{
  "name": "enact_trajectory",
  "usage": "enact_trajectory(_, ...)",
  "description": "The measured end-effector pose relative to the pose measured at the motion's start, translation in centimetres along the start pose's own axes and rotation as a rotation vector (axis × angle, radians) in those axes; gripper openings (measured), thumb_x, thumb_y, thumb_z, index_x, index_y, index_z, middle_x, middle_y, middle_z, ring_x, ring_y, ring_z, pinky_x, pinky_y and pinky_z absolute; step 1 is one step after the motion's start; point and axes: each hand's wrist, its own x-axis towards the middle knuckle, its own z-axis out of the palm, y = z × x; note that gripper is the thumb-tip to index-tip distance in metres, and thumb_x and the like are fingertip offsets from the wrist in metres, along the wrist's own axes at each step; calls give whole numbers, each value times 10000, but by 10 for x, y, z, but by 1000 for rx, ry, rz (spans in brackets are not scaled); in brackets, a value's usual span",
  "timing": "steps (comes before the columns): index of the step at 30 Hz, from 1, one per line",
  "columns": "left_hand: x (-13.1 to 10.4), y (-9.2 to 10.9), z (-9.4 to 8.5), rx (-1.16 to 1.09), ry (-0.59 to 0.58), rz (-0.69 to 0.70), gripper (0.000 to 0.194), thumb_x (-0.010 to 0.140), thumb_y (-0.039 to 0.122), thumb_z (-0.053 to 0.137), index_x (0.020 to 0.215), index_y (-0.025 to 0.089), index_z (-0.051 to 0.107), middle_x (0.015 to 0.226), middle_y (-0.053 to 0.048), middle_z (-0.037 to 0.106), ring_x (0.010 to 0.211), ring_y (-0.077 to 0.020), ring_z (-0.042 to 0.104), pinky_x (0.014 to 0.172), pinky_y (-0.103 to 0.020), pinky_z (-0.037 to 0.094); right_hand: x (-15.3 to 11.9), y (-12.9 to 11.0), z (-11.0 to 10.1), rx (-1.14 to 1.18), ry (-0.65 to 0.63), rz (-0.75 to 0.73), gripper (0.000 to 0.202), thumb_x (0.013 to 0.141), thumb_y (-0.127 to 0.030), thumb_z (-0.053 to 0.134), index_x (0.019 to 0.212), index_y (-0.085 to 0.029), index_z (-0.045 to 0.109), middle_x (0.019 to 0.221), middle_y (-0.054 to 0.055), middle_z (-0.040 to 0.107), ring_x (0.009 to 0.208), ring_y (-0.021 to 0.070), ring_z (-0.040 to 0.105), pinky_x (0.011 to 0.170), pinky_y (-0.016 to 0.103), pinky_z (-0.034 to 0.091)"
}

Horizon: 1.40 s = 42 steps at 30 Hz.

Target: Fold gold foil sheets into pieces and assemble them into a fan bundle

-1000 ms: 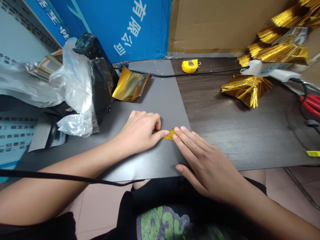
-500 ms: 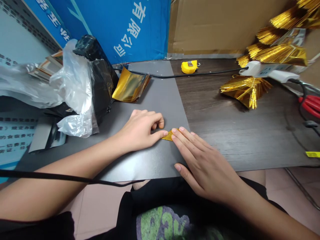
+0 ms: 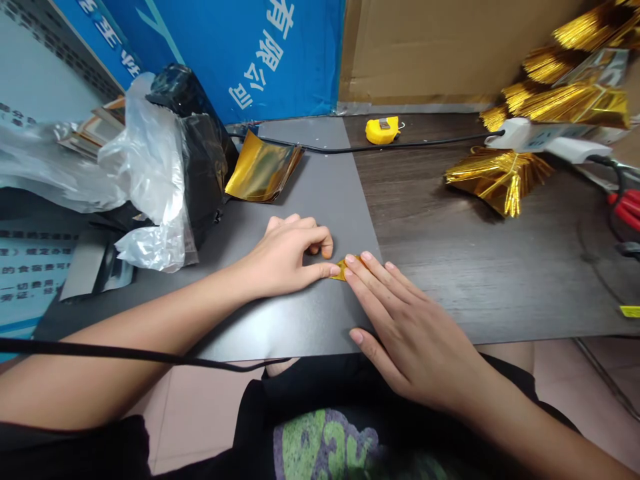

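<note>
A small folded piece of gold foil [image 3: 341, 271] lies flat on the grey sheet [image 3: 300, 333] near the table's front. My right hand [image 3: 405, 320] is spread over it, its fingertips pressing on the foil and hiding its right part. The thumb tip of my left hand [image 3: 293, 257] touches the foil's left end, while its other fingers curl above the sheet. Beyond my left hand lies a stack of gold foil sheets [image 3: 263, 170]. A bundle of gathered gold foil [image 3: 500, 177] sits on the dark wood at the right.
A yellow tape measure [image 3: 382, 131] sits by a black cable at the back. More gold bundles [image 3: 565, 100] and a white power strip [image 3: 545, 139] are at the back right, with red-handled scissors [image 3: 627, 207]. Plastic bags [image 3: 150, 173] stand at left. Boxes line the back.
The view has shifted slightly. Both hands keep nearly the same pose on the foil, with my left thumb still at its left end.
</note>
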Motion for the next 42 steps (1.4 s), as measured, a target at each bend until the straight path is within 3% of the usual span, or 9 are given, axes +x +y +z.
enact_trajectory(5, -3, 5, 4, 66, -36, -32, 183, 896, 374, 703, 863, 203, 646, 860, 8, 585, 885, -176, 493, 797, -331, 254, -2, 1, -1, -29, -15, -22, 688, 1014, -420, 430, 1527, 35, 379, 1613, 187, 331, 1517, 346, 301, 1184, 531, 399)
enact_trajectory(12, -6, 5, 5, 113, -16, 211, 140, 974, 321, 620, 943, 223, 715, 905, 7, 659, 885, -160, 536, 797, -320, 313, -3, 0, 0, -93, -7, -33, 797, 1012, -562, 414, 1519, 52, 380, 1616, 227, 295, 1516, 364, 296, 1177, 544, 395)
enact_trajectory(16, -5, 1, 0, 178, -31, 218, 181, 969, 375, 629, 961, 269, 775, 898, -4, 657, 851, -159, 530, 771, -316, 304, -9, 2, -1, -92, -28, -18, 833, 1005, -589, 420, 1524, 60, 356, 1615, 235, 297, 1529, 348, 270, 1184, 538, 386)
enact_trajectory(23, -4, -1, -16, 251, -197, 259, 234, 942, 507, 646, 1086, 378, 778, 827, 1, 631, 800, -145, 512, 744, -313, 256, -37, 7, -5, -138, -43, 55, 759, 1022, -535, 409, 1550, 3, 319, 1625, 196, 308, 1544, 321, 242, 1185, 566, 353)
enact_trajectory(31, -3, -4, -21, 295, -246, 357, 328, 918, 550, 653, 1120, 319, 768, 817, -8, 639, 823, -158, 520, 772, -313, 265, -60, 9, -4, -130, 29, 131, 639, 1035, -432, 463, 1534, -45, 363, 1586, 162, 407, 1502, 322, 344, 1149, 583, 403)
enact_trajectory(35, -2, -5, -20, 313, -239, 414, 364, 912, 559, 654, 1144, 299, 759, 835, -15, 649, 825, -162, 519, 784, -316, 287, -54, 2, -4, -24, 111, 186, 698, 1011, -366, 522, 1574, -38, 273, 1583, 205, 397, 1500, 310, 353, 1167, 562, 404)
enact_trajectory(37, -2, -6, -19, 330, -233, 437, 375, 925, 558, 635, 1161, 291, 752, 848, -21, 650, 823, -163, 515, 778, -319, 296, -47, -2, -3, -15, 101, 164, 764, 1005, -421, 524, 1577, -4, 236, 1599, 234, 353, 1511, 333, 323, 1161, 566, 409)
enact_trajectory(39, -3, -7, -17, 329, -213, 469, 360, 949, 539, 608, 1150, 278, 753, 861, -26, 647, 826, -165, 512, 773, -323, 305, -39, -4, -2, -18, 95, 136, 740, 1004, -448, 522, 1545, 4, 298, 1582, 242, 380, 1494, 348, 344, 1146, 570, 420)
enact_trajectory(42, -2, -10, -14, 305, -164, 503, 331, 991, 496, 556, 1095, 256, 759, 886, -38, 644, 838, -168, 512, 786, -323, 323, -28, 0, -2, 27, 159, 170, 527, 1017, -349, 508, 1451, -57, 445, 1461, 216, 534, 1360, 335, 489, 1054, 542, 488)
